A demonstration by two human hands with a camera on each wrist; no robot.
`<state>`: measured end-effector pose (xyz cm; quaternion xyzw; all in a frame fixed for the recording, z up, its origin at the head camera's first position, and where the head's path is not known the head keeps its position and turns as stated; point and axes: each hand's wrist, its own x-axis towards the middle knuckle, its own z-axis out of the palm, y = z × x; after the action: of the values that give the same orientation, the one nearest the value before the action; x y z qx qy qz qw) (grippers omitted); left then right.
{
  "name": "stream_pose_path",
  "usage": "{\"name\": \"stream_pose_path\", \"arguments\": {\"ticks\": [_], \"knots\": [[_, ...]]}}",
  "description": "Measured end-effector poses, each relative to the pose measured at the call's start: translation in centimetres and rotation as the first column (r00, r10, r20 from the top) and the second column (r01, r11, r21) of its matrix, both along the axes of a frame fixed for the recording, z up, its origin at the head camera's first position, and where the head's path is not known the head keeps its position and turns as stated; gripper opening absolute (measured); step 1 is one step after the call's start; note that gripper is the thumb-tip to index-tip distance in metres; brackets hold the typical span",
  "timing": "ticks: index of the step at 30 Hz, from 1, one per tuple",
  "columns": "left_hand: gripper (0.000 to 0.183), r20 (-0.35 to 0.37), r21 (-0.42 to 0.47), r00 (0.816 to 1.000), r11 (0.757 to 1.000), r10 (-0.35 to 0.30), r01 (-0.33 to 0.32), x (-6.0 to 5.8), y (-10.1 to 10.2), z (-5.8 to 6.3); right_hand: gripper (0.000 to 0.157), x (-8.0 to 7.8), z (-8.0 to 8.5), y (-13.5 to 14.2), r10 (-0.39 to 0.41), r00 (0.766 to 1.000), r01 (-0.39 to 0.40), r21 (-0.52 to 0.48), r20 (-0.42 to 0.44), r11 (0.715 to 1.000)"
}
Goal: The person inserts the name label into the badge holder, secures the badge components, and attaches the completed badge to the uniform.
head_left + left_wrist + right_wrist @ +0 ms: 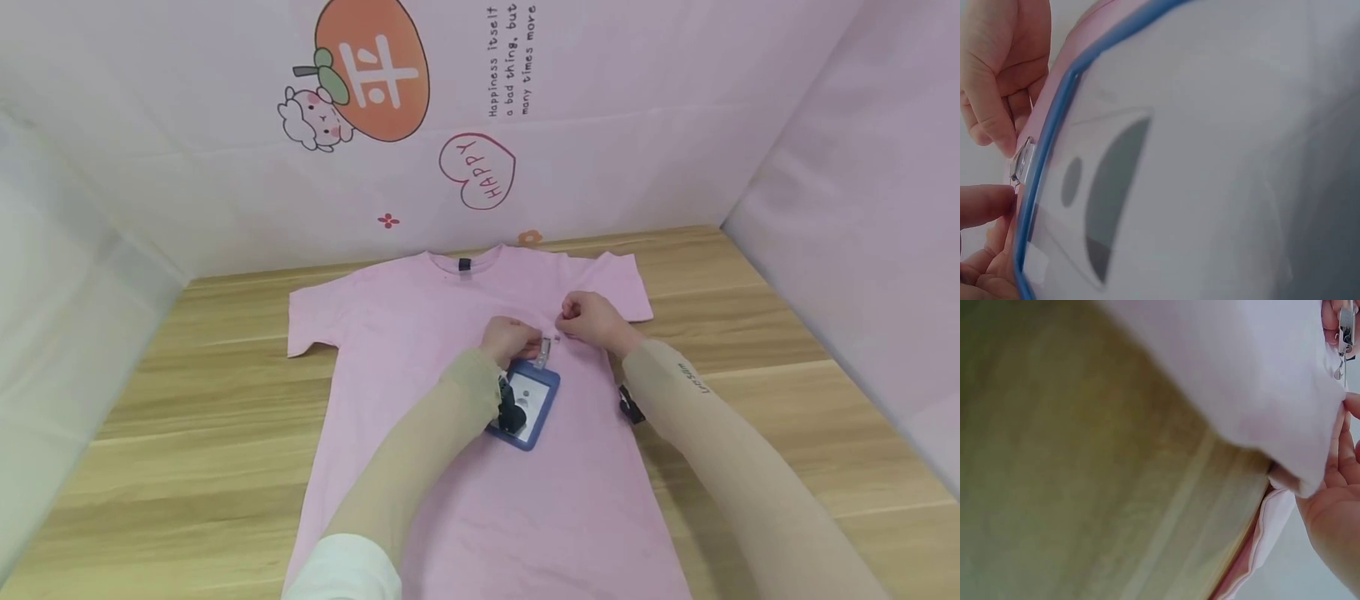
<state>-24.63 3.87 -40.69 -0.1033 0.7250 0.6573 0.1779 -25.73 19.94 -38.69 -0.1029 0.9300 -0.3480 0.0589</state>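
Note:
A pink T-shirt lies spread on the wooden table. On its chest is a badge holder with a blue frame and clear window, partly covered by the left wrist. A metal clip with a clear strap joins its top edge. My left hand pinches this clip; the clip points toward the cloth in the right wrist view. Just right of it, my right hand pinches a fold of the shirt, lifting the cloth. Whether the clip grips the cloth cannot be made out.
Wooden tabletop shows on both sides of the shirt. A printed white cloth hangs behind, with pale side curtains. Black wrist cameras sit under the forearms.

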Motion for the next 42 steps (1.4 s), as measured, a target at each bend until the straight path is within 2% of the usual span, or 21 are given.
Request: {"name": "stream_pose_path", "arguments": {"ticks": [11, 18, 21, 27, 31, 36, 42], "knots": [[0.016, -0.019, 0.003, 1.0, 1.0, 0.004, -0.004, -0.04, 0.24, 0.07, 0.02, 0.09, -0.01, 0.07, -0.006, 1.0, 0.007, -0.017, 0.021, 1.0], [0.016, -0.029, -0.008, 1.0, 1.0, 0.009, -0.009, -0.34, 0.46, -0.27, 0.026, 0.07, 0.1, 0.1, -0.012, 0.998, 0.014, -0.021, 0.067, 1.0], [0.016, -0.036, -0.011, 0.999, 1.0, 0.015, -0.016, -0.54, 0.58, -0.49, 0.029, -0.01, 0.01, 0.2, -0.016, 0.998, 0.017, -0.021, 0.063, 1.0], [0.012, -0.067, -0.07, 0.998, 0.998, 0.002, -0.007, -0.76, 0.87, -0.65, 0.034, -0.15, -0.3, 0.18, 0.005, 0.998, -0.001, -0.076, 0.059, 0.997], [0.008, -0.093, -0.099, 0.996, 0.995, -0.01, 0.001, -0.78, 0.94, -0.69, 0.029, -0.28, -0.45, -0.03, 0.025, 0.998, -0.018, -0.11, 0.064, 0.994], [0.008, -0.084, -0.078, 0.996, 0.997, -0.01, 0.004, -0.81, 0.87, -0.58, 0.017, -0.36, -0.44, -0.17, 0.043, 0.993, -0.027, -0.143, 0.11, 0.989], [0.01, -0.072, -0.04, 0.997, 0.999, -0.027, 0.025, -0.67, 0.65, -0.5, 0.016, -0.51, -0.51, 0.17, 0.031, 0.987, -0.01, -0.129, 0.159, 0.992]]}}
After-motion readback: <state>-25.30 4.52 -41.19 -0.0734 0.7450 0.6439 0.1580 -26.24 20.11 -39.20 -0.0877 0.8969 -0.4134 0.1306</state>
